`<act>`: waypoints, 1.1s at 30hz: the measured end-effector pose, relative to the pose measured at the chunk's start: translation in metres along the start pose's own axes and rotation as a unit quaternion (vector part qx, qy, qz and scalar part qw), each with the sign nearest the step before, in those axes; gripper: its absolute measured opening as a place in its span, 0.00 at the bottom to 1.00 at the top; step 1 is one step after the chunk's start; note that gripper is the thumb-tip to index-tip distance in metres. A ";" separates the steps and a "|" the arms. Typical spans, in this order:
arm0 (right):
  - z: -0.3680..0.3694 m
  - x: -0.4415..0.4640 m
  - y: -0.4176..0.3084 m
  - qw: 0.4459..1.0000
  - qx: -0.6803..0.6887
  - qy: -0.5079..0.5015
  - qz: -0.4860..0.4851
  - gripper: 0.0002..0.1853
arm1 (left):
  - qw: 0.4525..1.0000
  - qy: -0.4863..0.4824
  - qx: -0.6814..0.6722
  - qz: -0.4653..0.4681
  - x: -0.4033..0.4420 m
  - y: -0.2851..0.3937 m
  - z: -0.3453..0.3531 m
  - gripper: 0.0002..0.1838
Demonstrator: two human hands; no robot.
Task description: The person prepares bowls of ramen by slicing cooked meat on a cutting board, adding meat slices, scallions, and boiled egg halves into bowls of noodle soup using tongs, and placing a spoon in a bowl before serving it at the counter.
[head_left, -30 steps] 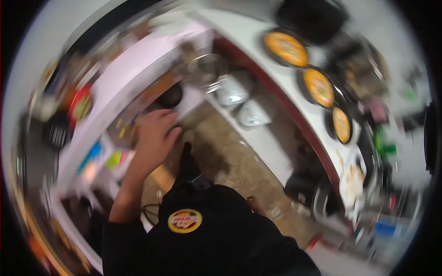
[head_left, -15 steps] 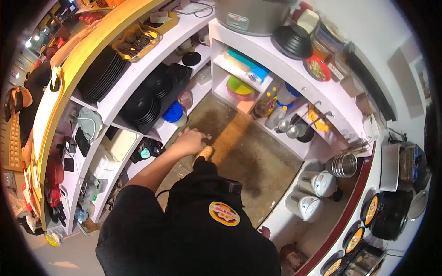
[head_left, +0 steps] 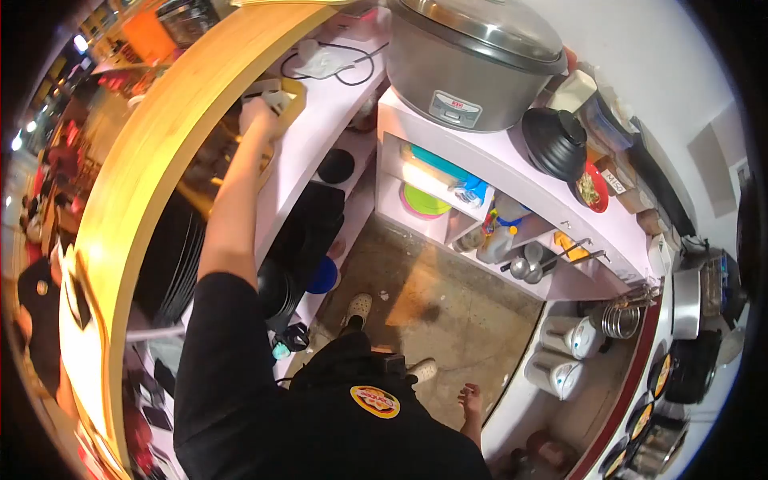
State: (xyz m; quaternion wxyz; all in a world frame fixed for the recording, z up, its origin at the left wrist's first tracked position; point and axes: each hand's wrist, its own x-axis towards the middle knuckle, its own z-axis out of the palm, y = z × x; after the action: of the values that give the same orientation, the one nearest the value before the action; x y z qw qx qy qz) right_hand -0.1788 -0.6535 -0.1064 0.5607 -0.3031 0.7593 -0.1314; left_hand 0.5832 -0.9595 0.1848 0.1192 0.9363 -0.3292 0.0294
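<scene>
My left hand (head_left: pixel 258 120) reaches over the left counter into a yellow tray (head_left: pixel 294 102) with a white item (head_left: pixel 278 99) in it. Its fingers are smeared and partly hidden, so whether they grip anything does not show. Below the forearm, a shadowed basket (head_left: pixel 210 172) is partly covered by my arm. My right hand (head_left: pixel 470 398) hangs low at my side above the floor, fingers loosely apart and holding nothing.
A large rice cooker (head_left: pixel 472 76) stands on the far counter beside stacked black bowls (head_left: pixel 554 142) and a red plate (head_left: pixel 590 190). Black plates (head_left: pixel 172 256) fill the left shelf. White lidded containers (head_left: pixel 556 374) sit at right. A person (head_left: pixel 38 312) is beyond the left counter.
My left hand has moved from low over the floor, up and forward to the yellow tray. My right hand has come into view. The view has shifted, bringing more of the rice cooker in.
</scene>
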 end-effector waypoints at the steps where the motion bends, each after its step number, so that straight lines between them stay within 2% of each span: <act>1: 0.008 -0.015 -0.004 1.000 0.008 0.013 0.009 0.15 | 0.999 -0.023 -0.016 0.026 0.026 -0.007 0.009 0.16; 3: 0.038 -0.040 -0.020 0.994 -0.090 0.005 0.061 0.15 | 0.993 -0.090 -0.036 0.068 0.085 -0.031 0.059 0.29; 4: 0.053 -0.051 -0.026 0.995 -0.069 0.024 0.067 0.15 | 0.994 -0.089 -0.035 0.046 0.104 -0.033 0.081 0.33; 5: 0.061 -0.062 -0.028 0.993 -0.069 0.038 0.088 0.16 | 0.992 -0.123 -0.006 0.017 0.113 -0.035 0.088 0.33; 6: 0.065 -0.074 -0.029 0.990 -0.069 0.056 0.111 0.16 | 0.987 -0.151 0.036 0.040 0.145 -0.054 0.125 0.31; 10: 0.090 -0.091 -0.010 0.980 0.026 0.100 0.168 0.16 | 0.968 -0.043 0.050 0.244 0.151 -0.056 0.133 0.26; 12: 0.107 -0.095 -0.014 0.975 0.010 0.074 0.208 0.16 | 0.979 -0.182 -0.044 0.077 0.151 -0.034 0.108 0.26; 16: 0.128 -0.078 0.014 0.974 0.080 0.091 0.189 0.16 | 0.980 -0.090 0.152 0.092 0.131 -0.044 0.093 0.24; 22: 0.129 -0.069 0.019 0.979 0.111 0.104 0.139 0.17 | 0.987 -0.109 0.098 0.060 0.131 -0.058 0.088 0.22; 24: 0.124 -0.074 0.008 0.978 0.131 0.116 0.111 0.14 | 0.990 -0.110 0.071 0.051 0.135 -0.061 0.086 0.21; 26: 0.118 -0.040 0.033 0.987 -0.090 0.055 0.123 0.14 | 0.992 -0.113 0.033 0.035 0.140 -0.066 0.081 0.20; 28: 0.111 -0.017 0.084 0.995 0.002 0.074 0.073 0.13 | 0.992 -0.123 -0.009 0.014 0.136 -0.073 0.075 0.20; 29: 0.113 0.004 0.058 0.996 0.008 0.076 0.054 0.13 | 0.991 -0.129 -0.034 0.003 0.136 -0.078 0.076 0.19; 31: 0.112 0.043 0.004 0.959 -0.108 0.027 0.261 0.13 | 0.985 -0.140 -0.098 -0.019 0.138 -0.084 0.078 0.19; 33: 0.109 0.058 -0.043 0.857 -0.216 -0.029 0.467 0.14 | 0.971 -0.150 -0.180 -0.045 0.141 -0.092 0.084 0.18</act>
State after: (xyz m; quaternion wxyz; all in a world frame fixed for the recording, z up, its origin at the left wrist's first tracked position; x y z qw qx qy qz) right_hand -0.0748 -0.7074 -0.1648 0.4980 -0.0302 0.8047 0.3219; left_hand 0.7487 -0.9967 0.1037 0.2364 0.9069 -0.3008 -0.1768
